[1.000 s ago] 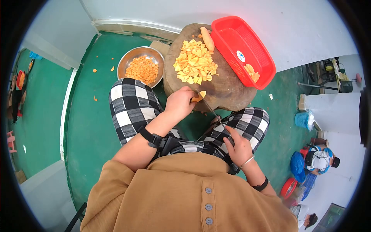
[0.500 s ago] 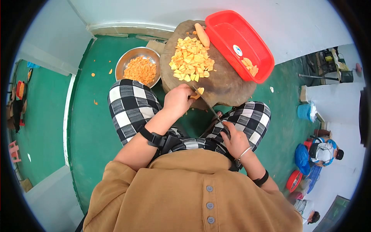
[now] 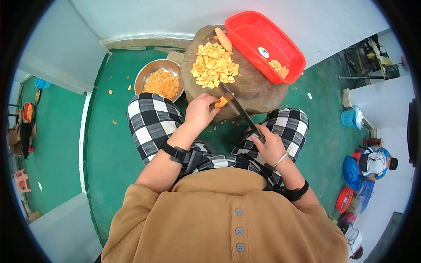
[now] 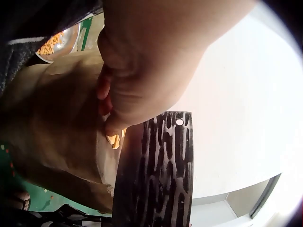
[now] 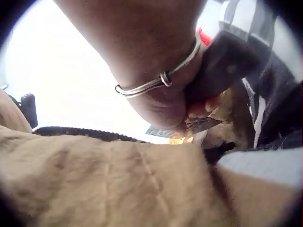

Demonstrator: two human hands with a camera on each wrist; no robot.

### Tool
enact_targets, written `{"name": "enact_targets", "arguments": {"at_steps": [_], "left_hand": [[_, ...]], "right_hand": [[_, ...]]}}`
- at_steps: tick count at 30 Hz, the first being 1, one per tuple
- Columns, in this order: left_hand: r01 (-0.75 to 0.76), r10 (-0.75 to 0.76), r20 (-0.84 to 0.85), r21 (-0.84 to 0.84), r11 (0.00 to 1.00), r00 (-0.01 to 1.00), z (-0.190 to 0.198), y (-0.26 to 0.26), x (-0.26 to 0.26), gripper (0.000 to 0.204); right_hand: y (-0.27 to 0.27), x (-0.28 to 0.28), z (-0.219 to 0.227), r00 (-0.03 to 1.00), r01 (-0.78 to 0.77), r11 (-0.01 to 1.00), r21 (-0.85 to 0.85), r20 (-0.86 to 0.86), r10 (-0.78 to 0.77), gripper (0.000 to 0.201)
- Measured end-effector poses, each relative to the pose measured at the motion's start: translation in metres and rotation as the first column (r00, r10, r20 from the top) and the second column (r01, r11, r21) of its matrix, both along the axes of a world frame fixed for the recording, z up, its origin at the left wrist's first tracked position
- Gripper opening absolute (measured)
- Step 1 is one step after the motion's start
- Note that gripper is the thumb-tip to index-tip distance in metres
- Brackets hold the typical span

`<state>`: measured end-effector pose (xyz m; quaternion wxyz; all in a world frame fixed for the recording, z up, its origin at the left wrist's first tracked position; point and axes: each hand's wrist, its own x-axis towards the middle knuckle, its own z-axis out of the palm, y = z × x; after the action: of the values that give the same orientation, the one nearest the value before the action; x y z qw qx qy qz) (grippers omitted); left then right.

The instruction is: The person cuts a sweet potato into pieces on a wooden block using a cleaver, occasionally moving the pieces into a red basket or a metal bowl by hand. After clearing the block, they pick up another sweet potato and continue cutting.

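Note:
My left hand (image 3: pixel 201 108) pinches a piece of orange root vegetable (image 3: pixel 220 102) between fingers and thumb, over the near edge of a round wooden chopping block (image 3: pixel 263 94). In my right hand (image 3: pixel 269 143) is the handle of a cleaver (image 3: pixel 240 107), its blade slanting up and left past the held piece. The left wrist view shows the broad blade (image 4: pixel 165 170), dark and streaked with a small hole near one corner, close beside the fingertips. Cut yellow-orange chunks (image 3: pixel 215 65) lie heaped on the block. A whole peeled root (image 3: pixel 223 39) rests behind them.
A red plastic basket (image 3: pixel 239 23) holding a few slices overlaps the block's far right side. To the left, a metal bowl (image 3: pixel 142 75) of small orange pieces stands on the green floor (image 3: pixel 112 166). Checked trouser legs flank the block's near side. Other people sit far right.
The cleaver has turned and moved up, so its blade now reaches over the block near the chunks. My left hand keeps its piece near the block's edge. The camera view has shifted slightly.

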<state>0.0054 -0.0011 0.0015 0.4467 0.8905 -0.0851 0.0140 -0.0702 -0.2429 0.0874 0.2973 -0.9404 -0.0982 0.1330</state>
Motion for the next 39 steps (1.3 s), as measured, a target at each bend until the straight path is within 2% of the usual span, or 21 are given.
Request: {"name": "enact_targets", "arguments": {"at_steps": [2,4,7,10,14,17,19,22,26,28,31,35,39], "left_hand": [[0.0,-0.001,-0.007,-0.008,1.0,1.0,0.001,0.002,0.0,0.024],[0.003,-0.003,0.016,0.008,1.0,1.0,0.002,0.003,0.0,0.023],[0.027,-0.028,0.058,0.018,0.999,0.998,0.004,0.003,-0.001,0.021],[0.029,-0.031,0.056,0.039,0.999,0.998,0.003,0.003,-0.001,0.019],[0.032,-0.034,0.042,0.05,0.998,0.999,0.001,0.002,0.001,0.017],[0.031,-0.032,0.021,0.045,0.998,0.999,0.001,0.002,0.001,0.016],[0.036,-0.038,0.038,0.069,0.997,0.999,0.001,0.002,0.002,0.015],[0.038,-0.04,0.027,0.063,0.997,0.999,0.004,0.001,0.003,0.016],[0.041,-0.04,-0.007,0.068,0.997,0.999,0.011,0.003,0.001,0.016],[0.02,-0.02,-0.019,-0.006,1.0,1.0,0.008,0.003,0.002,0.016],[0.015,-0.015,-0.02,-0.038,0.999,1.0,0.004,0.003,0.001,0.016],[0.017,-0.018,-0.027,-0.034,0.999,0.999,0.003,0.004,0.001,0.013],[0.034,-0.033,0.045,-0.007,0.999,0.998,0.001,0.003,0.001,0.012]], "right_hand": [[-0.002,-0.004,0.002,1.0,-0.009,1.0,0.016,0.011,0.009,0.035],[-0.003,-0.007,0.004,0.997,-0.071,0.997,-0.026,0.04,0.072,0.036],[-0.004,-0.009,0.007,0.996,-0.081,0.993,-0.08,0.017,0.083,0.036],[-0.004,-0.011,0.005,0.993,-0.095,0.994,-0.053,0.059,0.098,0.036],[-0.002,-0.01,0.016,0.995,-0.094,0.991,-0.09,0.006,0.095,0.035],[-0.002,-0.009,0.012,0.995,-0.094,0.988,-0.12,-0.055,0.088,0.034],[-0.002,-0.007,0.004,0.994,-0.106,0.988,-0.108,0.007,0.108,0.034],[0.007,0.001,-0.006,0.996,-0.093,0.987,-0.129,-0.015,0.092,0.034],[0.009,0.005,0.0,0.995,-0.078,0.99,-0.12,-0.071,0.07,0.034],[0.004,0.006,-0.001,0.999,-0.052,0.999,-0.005,0.006,0.052,0.035],[0.003,-0.002,0.002,1.0,-0.02,0.999,0.048,0.009,0.02,0.035],[-0.001,-0.007,0.01,0.998,-0.061,0.998,0.02,0.002,0.061,0.035],[-0.004,-0.009,0.005,0.996,-0.083,0.995,-0.049,-0.032,0.082,0.034]]}}
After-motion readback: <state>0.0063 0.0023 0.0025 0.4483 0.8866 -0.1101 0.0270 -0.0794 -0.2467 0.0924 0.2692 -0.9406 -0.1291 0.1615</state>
